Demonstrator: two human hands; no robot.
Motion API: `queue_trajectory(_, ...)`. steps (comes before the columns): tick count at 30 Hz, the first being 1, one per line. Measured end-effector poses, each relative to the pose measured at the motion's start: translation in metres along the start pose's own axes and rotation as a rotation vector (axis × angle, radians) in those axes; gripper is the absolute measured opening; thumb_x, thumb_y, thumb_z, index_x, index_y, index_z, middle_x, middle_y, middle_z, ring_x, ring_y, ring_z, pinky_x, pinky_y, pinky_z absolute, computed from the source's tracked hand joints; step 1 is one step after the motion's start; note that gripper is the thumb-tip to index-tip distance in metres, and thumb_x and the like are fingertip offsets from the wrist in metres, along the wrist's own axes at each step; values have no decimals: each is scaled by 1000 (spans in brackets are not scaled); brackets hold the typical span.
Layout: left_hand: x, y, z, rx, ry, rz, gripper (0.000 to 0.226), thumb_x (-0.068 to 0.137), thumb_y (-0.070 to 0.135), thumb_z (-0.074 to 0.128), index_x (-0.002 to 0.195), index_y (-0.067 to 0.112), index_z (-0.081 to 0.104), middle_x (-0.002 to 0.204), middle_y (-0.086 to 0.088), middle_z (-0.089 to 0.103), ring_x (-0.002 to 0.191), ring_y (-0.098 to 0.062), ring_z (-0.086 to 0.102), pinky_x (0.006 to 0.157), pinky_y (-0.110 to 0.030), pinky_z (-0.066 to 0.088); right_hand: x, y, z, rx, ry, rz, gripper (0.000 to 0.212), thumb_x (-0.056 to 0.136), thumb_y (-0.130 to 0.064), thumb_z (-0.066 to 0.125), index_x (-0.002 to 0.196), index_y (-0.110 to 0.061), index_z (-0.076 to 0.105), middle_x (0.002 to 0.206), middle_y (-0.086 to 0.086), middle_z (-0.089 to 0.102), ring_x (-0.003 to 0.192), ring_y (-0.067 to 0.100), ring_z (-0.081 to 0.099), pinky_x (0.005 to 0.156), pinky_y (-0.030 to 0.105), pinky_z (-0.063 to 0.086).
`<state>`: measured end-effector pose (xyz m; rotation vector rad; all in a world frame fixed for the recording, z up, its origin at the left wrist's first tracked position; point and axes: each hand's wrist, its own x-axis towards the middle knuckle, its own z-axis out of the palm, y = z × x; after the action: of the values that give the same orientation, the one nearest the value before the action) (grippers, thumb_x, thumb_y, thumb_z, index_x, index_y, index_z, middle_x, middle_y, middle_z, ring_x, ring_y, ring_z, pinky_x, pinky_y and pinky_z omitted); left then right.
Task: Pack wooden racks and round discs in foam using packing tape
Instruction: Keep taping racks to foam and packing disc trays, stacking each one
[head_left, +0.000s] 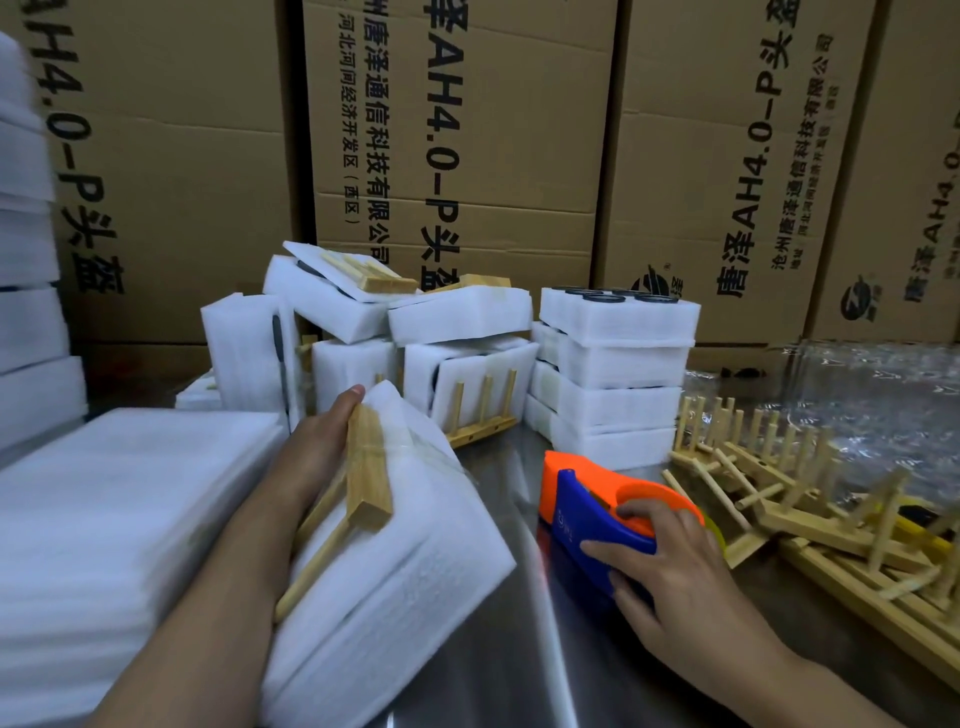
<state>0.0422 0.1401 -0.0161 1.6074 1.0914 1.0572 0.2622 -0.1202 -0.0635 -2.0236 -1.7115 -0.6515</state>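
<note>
While foam (415, 561) is hiding its fingertips, left hand (319, 447) is clutching rack (366, 467) against it; right hand (675, 571) is gripping dispenser (582, 499) on steel table (545, 649), cartons (467, 156) standing behind.

"What is the person wearing?"

"Only bare parts show. The left hand (322, 441), well to the left of the tape dispenser (597, 499), is bare, and the left forearm (208, 597) behind it is bare along all that shows."

"And on the dispenser's side?"

"The same. The right hand (670, 561) is bare, and the right forearm (769, 670), below and right of the dispenser, is bare too."

"Any detail on the fingers (608, 552)?"

"They are bare and slim, with the knuckles plain to see. Nails are too small to judge. The left hand is softened by blur; only its thumb tip reads clearly."
</note>
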Motion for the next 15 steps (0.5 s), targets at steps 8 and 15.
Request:
queue_trajectory(8,1,-1,2,3,-33,23,49,72,73,44,75,30,68,98,0,67,98,-23,60,101,-43,40,53,-61,-34,817,120,112,36,90,-53,43,125,-49,52,143,-22,33,129,-18,22,103,2,15)
queue_trajectory(15,5,-2,3,51,-27,53,38,85,66,42,76,37,65,104,-4,66,103,-25,58,104,-44,37,97,-109,1,1272,-447,197,58,98,-48,35,150,-30,20,157,-17,11,144,2,4,120,36,3)
